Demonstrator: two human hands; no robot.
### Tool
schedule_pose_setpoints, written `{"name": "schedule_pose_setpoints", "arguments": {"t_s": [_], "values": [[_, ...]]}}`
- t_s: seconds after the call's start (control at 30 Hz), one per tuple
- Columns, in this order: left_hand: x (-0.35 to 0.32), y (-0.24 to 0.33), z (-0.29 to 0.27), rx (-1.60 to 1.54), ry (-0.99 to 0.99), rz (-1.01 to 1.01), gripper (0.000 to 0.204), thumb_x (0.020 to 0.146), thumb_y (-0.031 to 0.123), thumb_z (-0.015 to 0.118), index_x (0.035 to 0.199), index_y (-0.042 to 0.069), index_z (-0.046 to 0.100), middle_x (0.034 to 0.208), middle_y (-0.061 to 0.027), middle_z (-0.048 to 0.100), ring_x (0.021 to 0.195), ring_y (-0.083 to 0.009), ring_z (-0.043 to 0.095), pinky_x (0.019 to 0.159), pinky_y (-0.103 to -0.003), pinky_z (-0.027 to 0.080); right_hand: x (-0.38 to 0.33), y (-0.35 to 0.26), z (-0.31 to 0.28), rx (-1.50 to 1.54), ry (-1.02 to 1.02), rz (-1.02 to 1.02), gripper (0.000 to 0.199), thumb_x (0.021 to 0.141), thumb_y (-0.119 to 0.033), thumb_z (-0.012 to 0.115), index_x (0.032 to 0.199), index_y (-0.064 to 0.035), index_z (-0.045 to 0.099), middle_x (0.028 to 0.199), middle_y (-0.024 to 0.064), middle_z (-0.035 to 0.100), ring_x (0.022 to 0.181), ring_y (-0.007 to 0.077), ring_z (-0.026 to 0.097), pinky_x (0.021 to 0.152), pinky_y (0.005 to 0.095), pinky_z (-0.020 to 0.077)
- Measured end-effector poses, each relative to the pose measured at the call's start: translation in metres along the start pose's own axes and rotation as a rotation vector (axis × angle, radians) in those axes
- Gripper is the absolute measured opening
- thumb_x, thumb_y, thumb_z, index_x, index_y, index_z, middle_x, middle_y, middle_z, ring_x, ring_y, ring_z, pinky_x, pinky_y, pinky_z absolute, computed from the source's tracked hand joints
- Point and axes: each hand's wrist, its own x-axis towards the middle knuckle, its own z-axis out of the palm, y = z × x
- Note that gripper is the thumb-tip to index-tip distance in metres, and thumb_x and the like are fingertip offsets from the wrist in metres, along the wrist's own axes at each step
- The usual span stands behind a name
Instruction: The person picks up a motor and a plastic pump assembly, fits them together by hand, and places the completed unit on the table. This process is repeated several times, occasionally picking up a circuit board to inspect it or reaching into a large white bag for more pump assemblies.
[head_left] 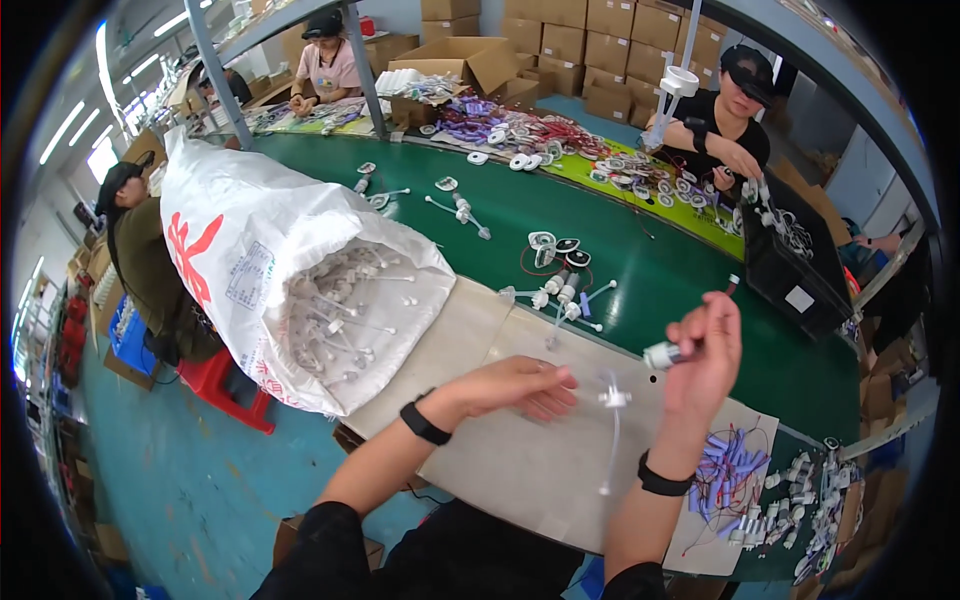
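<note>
My right hand (707, 350) is closed around a small white-and-grey cylinder, which looks like a mini pump motor (664, 355); a short dark lead with a small plug (733, 284) sticks up past the fingertips. My left hand (520, 387) is empty, its fingers stretched out above the beige work board (520, 470). Just to its right is a white plastic fitting (614, 398) with a clear tube hanging toward me; neither hand appears to hold it. Beyond the board, a cluster of wired pump assemblies (568, 293) lies on the green conveyor belt (430, 235).
On the left a white woven sack (240, 200) gapes toward me, full of white fittings. Purple cylinders with red wires (728, 468) and a heap of pump parts (790, 505) lie at right. Across the belt, a person (735, 125) handles parts over a black crate (800, 265).
</note>
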Motion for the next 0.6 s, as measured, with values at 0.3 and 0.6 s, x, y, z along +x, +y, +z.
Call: {"name": "schedule_pose_setpoints", "arguments": {"t_s": [0.3,0.6], "values": [[0.051,0.114,-0.219,0.702,1.052,0.348,0.028,0.088,0.024,0.065,0.102,0.001,0.072,0.079,-0.0118,0.072,0.068,-0.0216,0.07,0.064,-0.035,0.056,0.002,-0.053,-0.028,-0.076,0.142,-0.173,0.029,0.107,-0.018,0.043,0.125,0.0031,0.051,0.064,-0.0038,0.037,0.049,0.0035,0.031,0.049,0.021,0.0316],[0.129,0.158,-0.226,1.414,0.751,0.249,0.034,0.084,0.037,0.068,0.092,0.005,0.074,0.086,-0.016,0.073,0.082,-0.0312,0.07,0.078,-0.039,0.055,0.001,-0.08,-0.05,-0.132,0.311,-0.331,0.027,0.109,-0.021,0.038,0.118,-0.0009,0.053,0.062,-0.0048,0.035,0.046,0.0028,0.027,0.047,0.0196,0.0294]]}}
